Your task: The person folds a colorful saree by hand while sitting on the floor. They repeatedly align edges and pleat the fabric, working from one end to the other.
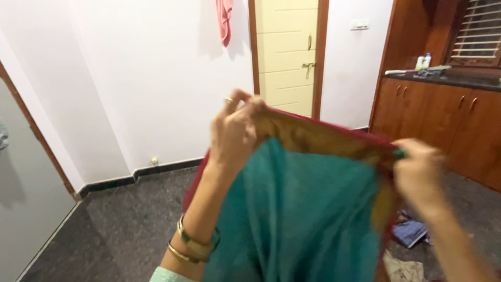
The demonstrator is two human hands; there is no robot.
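Observation:
I hold up a teal cloth with a gold and red border along its top edge. My left hand pinches the border at its left end, raised in front of me, with a ring on one finger and bangles on the wrist. My right hand grips the same border at its right end, slightly lower. The cloth hangs down between my hands and hides the floor below them.
A cream door stands in the white far wall, with a pink cloth hanging to its left. Brown wooden cabinets with a dark countertop run along the right. Folded cloths lie on the dark speckled floor.

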